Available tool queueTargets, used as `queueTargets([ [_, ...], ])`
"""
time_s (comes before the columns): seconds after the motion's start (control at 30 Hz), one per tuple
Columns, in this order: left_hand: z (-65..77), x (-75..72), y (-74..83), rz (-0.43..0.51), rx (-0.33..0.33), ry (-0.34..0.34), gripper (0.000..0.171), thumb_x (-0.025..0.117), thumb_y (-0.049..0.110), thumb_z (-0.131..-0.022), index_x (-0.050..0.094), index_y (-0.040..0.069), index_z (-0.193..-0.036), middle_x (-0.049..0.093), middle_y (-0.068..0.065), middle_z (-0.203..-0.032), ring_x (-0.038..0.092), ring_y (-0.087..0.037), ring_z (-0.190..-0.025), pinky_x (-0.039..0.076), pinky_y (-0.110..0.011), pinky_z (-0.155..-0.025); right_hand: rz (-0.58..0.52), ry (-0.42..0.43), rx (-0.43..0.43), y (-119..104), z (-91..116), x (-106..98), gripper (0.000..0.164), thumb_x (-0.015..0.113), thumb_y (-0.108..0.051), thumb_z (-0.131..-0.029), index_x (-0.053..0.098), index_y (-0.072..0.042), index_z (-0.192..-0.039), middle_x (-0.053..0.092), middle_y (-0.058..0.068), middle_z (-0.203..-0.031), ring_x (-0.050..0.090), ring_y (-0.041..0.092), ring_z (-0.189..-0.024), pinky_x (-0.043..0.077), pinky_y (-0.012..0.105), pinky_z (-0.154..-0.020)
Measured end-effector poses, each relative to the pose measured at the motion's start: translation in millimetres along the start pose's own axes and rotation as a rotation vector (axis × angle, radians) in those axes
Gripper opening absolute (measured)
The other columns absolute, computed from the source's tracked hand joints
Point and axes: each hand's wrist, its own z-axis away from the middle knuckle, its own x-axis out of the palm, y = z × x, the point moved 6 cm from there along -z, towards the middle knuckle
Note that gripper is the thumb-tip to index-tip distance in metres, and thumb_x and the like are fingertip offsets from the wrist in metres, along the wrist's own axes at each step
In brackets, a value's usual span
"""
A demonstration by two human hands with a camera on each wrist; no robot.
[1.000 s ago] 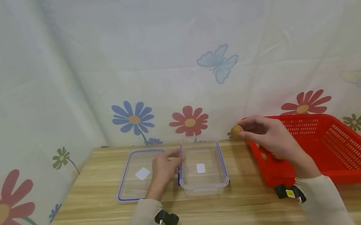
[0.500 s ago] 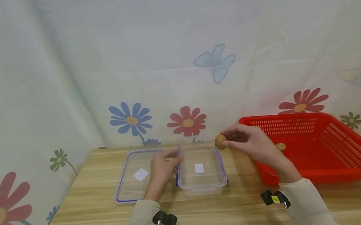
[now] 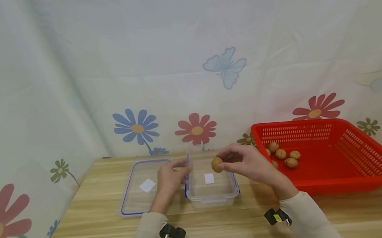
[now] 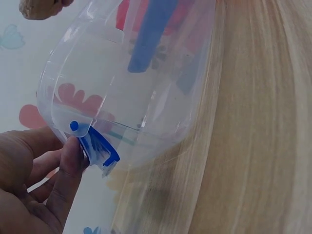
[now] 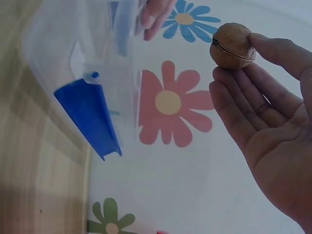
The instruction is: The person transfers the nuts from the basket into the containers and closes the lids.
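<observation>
In the head view, a clear plastic food container point(image 3: 214, 199) with blue side clips stands without a lid on the wooden table. My left hand point(image 3: 169, 177) pinches its left rim, with the thumb point(image 4: 71, 158) beside a blue clip point(image 4: 100, 146) in the left wrist view. Over the container's right part, my right hand point(image 3: 251, 164) holds a walnut point(image 3: 216, 164) between thumb and fingertips. The right wrist view shows that walnut point(image 5: 232, 46) above the rim level, its seam facing the camera. A white label point(image 3: 209, 178) shows through the container's bottom.
A clear lid point(image 3: 134, 198) with a blue seal lies left of the container. To the right stands a red basket point(image 3: 327, 164), with several walnuts point(image 3: 292, 163) at its left end. A flower-printed curtain point(image 3: 172, 78) hangs behind the table.
My right hand has carried the walnut left from the basket's edge to above the container, uncovering the walnuts in the basket. My left hand keeps its hold on the rim.
</observation>
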Motion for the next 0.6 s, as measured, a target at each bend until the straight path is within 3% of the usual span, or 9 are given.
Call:
queueTargets([
  [0.4, -0.3, 0.0, -0.2, 0.004, 0.019, -0.001, 0.033, 0.082, 0.007, -0.093, 0.077, 0.000, -0.125, 0.077, -0.017, -0.113, 0.072, -0.022, -0.063, 0.063, -0.035, -0.060, -0.023, -0.103, -0.062, 4, -9, 41, 0.027, 0.080, -0.011, -0.097, 0.075, -0.006, -0.123, 0.075, 0.001, -0.111, 0.071, 0.019, -0.100, 0.061, 0.032, -0.093],
  [0.6, 0.3, 0.2, 0.6, 0.001, 0.016, -0.001, 0.034, 0.082, 0.009, -0.093, 0.077, 0.001, -0.126, 0.077, -0.016, -0.113, 0.072, -0.022, -0.063, 0.064, -0.038, -0.062, 0.011, -0.135, -0.040, 8, -11, 59, 0.025, 0.081, -0.013, -0.096, 0.076, -0.009, -0.120, 0.074, -0.002, -0.112, 0.070, 0.015, -0.100, 0.061, 0.035, -0.094],
])
